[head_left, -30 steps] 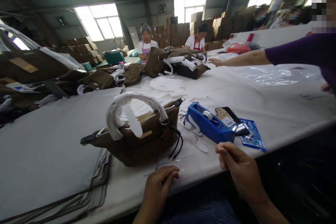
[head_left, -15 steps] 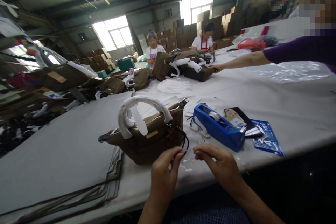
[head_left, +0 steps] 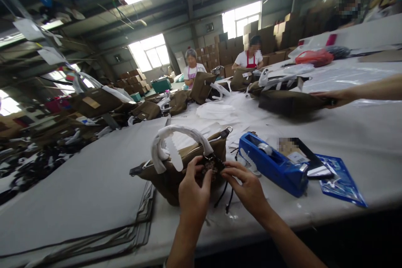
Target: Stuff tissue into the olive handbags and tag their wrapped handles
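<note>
An olive-brown handbag [head_left: 169, 182] stands upright on the table in front of me, its two handles [head_left: 185, 132] wrapped in white material. From the handle's base hangs a brown openwork charm [head_left: 210, 168] with black cords [head_left: 223, 196] trailing below it. My left hand [head_left: 195, 188] is closed around the charm's left side, thumb and fingers on it. Close by, my right hand [head_left: 245, 184] pinches the black cord at the charm's upper right. Part of the charm is hidden by my fingers.
A blue tape dispenser [head_left: 273, 163] stands right of the bag, beside a phone-like black item [head_left: 309, 159] and a blue-edged packet [head_left: 341, 180]. Flat stacked panels [head_left: 119, 201] lie at left. More bags [head_left: 204, 86] are behind. A co-worker's hand [head_left: 333, 97] grips another bag [head_left: 289, 104] at right.
My hands have moved up and left from in front of the bag onto the charm and its cord. The co-worker's hand has pulled a bag rightward and nearer. The view has shifted slightly.
</note>
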Demonstrator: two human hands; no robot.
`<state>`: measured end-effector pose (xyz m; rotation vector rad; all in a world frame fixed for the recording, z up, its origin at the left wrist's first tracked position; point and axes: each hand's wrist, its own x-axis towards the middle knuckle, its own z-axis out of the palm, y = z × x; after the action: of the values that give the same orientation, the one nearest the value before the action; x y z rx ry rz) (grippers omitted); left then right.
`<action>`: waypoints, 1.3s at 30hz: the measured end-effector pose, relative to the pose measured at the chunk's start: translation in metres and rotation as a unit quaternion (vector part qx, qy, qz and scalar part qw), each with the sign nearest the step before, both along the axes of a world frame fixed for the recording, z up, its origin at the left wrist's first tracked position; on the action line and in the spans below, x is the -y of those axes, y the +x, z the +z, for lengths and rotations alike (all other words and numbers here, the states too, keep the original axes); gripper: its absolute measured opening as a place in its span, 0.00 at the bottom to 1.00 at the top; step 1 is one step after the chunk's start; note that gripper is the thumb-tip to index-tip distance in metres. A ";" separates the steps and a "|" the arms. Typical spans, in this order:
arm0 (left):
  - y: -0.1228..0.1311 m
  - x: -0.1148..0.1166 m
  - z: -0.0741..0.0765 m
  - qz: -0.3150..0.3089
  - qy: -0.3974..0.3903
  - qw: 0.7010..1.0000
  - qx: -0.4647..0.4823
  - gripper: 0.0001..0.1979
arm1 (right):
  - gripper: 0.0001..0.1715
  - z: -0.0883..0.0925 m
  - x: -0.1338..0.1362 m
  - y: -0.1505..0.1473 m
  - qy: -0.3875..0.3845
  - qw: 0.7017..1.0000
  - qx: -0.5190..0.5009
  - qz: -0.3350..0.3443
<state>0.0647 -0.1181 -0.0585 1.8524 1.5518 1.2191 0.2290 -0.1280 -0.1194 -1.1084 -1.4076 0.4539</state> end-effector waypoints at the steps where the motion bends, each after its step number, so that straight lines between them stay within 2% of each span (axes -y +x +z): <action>1: -0.007 -0.002 0.004 -0.011 -0.014 0.999 0.039 0.19 | 0.06 0.000 0.000 0.002 -0.003 1.000 0.002 0.003; 3: -0.021 -0.007 0.014 -0.009 0.001 0.998 0.065 0.17 | 0.06 -0.001 0.002 0.005 -0.008 1.000 0.009 0.010; 6: -0.033 -0.018 0.031 -0.003 0.057 0.998 0.019 0.14 | 0.06 -0.003 0.006 0.006 -0.007 0.999 0.025 0.026; 8: -0.034 -0.027 0.044 -0.047 0.069 0.996 -0.009 0.12 | 0.07 -0.003 0.008 0.008 -0.004 0.998 0.050 0.044; 10: -0.033 -0.038 0.057 -0.125 0.100 0.985 -0.066 0.10 | 0.07 0.001 0.009 0.013 0.002 0.995 0.081 0.057; 12: -0.033 -0.051 0.070 -0.210 0.142 0.958 -0.136 0.12 | 0.06 0.013 0.005 0.019 0.013 0.995 0.080 0.049; 15: -0.034 -0.072 0.086 -0.296 0.163 0.920 -0.197 0.19 | 0.07 0.043 -0.010 0.026 0.021 0.999 -0.013 0.037; 19: -0.033 -0.089 0.099 -0.351 0.159 0.898 -0.213 0.27 | 0.14 0.083 -0.042 0.017 -0.025 0.978 -0.170 0.122; 23: -0.028 -0.090 0.096 -0.303 0.180 0.921 -0.163 0.25 | 0.19 0.099 -0.059 0.002 -0.098 0.954 -0.198 0.203; 29: -0.016 -0.087 0.068 -0.236 0.182 0.953 -0.053 0.17 | 0.18 0.107 -0.060 0.007 -0.194 0.922 -0.195 0.272; 32: -0.008 -0.087 0.060 -0.214 0.162 0.963 0.001 0.17 | 0.17 0.111 -0.062 0.013 -0.229 0.902 -0.209 0.299; 36: -0.003 -0.078 0.058 -0.230 0.119 0.964 0.060 0.20 | 0.16 0.103 -0.058 0.007 -0.226 0.882 -0.301 0.285; 39: 0.000 -0.063 0.054 -0.241 0.096 0.961 0.098 0.20 | 0.15 0.081 -0.051 -0.007 -0.154 0.865 -0.429 0.210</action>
<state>0.0643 -0.0552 -0.0046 1.9992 0.8298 1.2984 0.2219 -0.0773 -0.0380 -0.6645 -0.7620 1.3427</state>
